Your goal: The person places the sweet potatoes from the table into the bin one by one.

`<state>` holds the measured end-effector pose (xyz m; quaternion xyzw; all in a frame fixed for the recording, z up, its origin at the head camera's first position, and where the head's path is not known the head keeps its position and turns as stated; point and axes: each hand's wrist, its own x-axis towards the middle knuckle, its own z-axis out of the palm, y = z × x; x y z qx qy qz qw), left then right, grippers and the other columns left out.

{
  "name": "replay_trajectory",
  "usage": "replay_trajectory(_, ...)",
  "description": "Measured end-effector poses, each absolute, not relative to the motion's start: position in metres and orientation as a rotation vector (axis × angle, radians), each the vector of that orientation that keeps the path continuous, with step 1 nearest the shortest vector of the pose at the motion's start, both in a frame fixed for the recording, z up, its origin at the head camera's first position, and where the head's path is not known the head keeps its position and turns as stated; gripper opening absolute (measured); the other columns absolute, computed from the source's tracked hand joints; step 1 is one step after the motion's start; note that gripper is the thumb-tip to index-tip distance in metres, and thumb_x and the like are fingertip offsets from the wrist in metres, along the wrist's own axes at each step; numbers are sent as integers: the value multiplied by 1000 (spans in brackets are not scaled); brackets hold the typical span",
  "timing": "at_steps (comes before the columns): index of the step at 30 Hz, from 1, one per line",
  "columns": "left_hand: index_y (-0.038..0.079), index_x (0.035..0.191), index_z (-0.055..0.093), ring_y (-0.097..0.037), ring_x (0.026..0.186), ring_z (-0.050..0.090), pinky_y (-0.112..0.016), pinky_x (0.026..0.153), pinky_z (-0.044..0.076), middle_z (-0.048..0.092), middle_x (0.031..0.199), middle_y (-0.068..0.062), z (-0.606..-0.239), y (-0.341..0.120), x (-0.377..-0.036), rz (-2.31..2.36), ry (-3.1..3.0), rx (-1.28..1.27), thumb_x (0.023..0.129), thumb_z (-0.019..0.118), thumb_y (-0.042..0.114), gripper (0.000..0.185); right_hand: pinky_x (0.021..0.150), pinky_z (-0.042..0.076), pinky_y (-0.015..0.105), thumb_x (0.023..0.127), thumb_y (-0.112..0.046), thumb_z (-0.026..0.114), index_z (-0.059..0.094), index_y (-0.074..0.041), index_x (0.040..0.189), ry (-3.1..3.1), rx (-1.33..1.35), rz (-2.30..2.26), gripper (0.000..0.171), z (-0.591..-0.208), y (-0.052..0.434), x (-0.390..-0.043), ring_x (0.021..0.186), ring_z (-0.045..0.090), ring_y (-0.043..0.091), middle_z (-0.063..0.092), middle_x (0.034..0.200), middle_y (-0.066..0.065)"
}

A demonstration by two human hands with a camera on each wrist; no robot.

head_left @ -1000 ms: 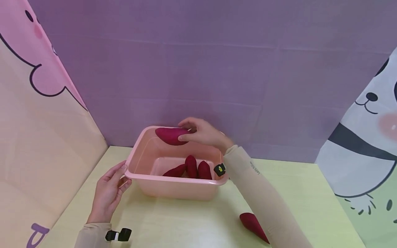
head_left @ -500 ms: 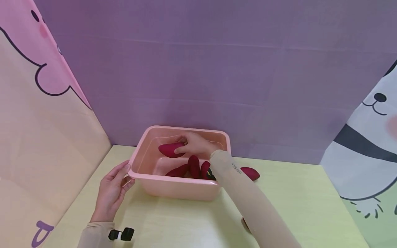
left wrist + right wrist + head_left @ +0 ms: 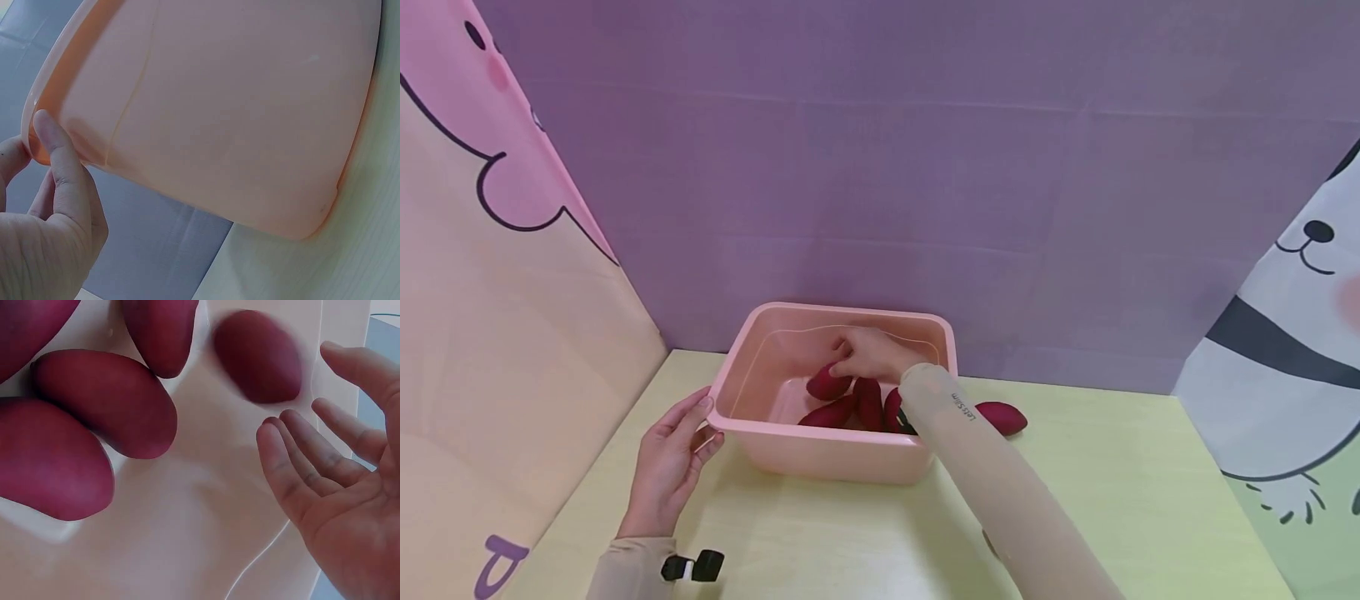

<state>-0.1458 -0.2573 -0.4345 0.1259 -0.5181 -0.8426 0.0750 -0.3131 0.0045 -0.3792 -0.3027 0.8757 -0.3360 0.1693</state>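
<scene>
My left hand (image 3: 662, 467) pinches the near-left rim of a pink plastic basin (image 3: 827, 457), thumb over the edge and fingers beneath, as the left wrist view also shows. Inside the basin, my right hand (image 3: 874, 354) has its fingers spread. Just off its fingertips in the right wrist view is a dark red sweet potato (image 3: 259, 356), blurred and apart from the hand. Several more sweet potatoes (image 3: 106, 400) lie together on the basin floor. One of these is partly covered by the right wrist in the head view.
A sweet potato (image 3: 1002, 418) lies on the pale table (image 3: 1120, 500) right of the basin, partly behind the right sleeve (image 3: 1000, 492). The edge of another dark red thing (image 3: 991, 546) peeks out beside the forearm. A purple backdrop (image 3: 850, 167) rises close behind the basin.
My right hand has carried a sweet potato from above the far rim down into the basin and let it go. The left hand has kept its grip on the rim.
</scene>
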Motion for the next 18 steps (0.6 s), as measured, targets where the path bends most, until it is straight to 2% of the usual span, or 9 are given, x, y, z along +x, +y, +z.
replay_trajectory(4, 16, 124, 72, -12, 84, 66, -23, 74, 59, 64, 115, 0, -435, -257, -146, -2529, -1554, 376, 92, 74, 24, 33, 90, 55, 30, 90, -17, 74, 59, -7, 132, 2523, -827, -916, 46, -378, 5, -313, 104, 62, 19, 66, 117, 7)
replay_trajectory(10, 16, 123, 72, -13, 85, 65, -23, 74, 59, 64, 115, 0, -435, -257, -147, -2533, -1557, 387, 92, 74, 25, 32, 88, 55, 29, 91, -18, 70, 60, -8, 132, 2530, -833, -929, 43, -376, 6, -311, 103, 61, 18, 65, 118, 6)
replay_trajectory(12, 16, 124, 72, -13, 85, 65, -22, 74, 59, 64, 116, 0, -436, -256, -148, -2533, -1558, 389, 92, 74, 25, 33, 85, 56, 30, 93, -17, 67, 62, -9, 126, 2533, -869, -965, 34, -374, 7, -309, 98, 61, 17, 66, 113, 8)
replay_trajectory(14, 16, 124, 72, -13, 85, 65, -23, 74, 59, 64, 116, 0, -436, -256, -148, -2538, -1556, 386, 92, 74, 24, 32, 76, 56, 33, 94, -13, 63, 64, -7, 114, 2512, -899, -1015, 21, -370, 9, -307, 86, 60, 20, 65, 100, 13)
replay_trajectory(18, 16, 122, 73, -12, 83, 66, -22, 73, 59, 65, 114, 0, -437, -257, -149, -2547, -1543, 356, 94, 73, 22, 28, 77, 56, 32, 96, -15, 60, 63, -13, 112, 2516, -902, -1085, 17, -357, 11, -301, 86, 59, 17, 63, 100, 9)
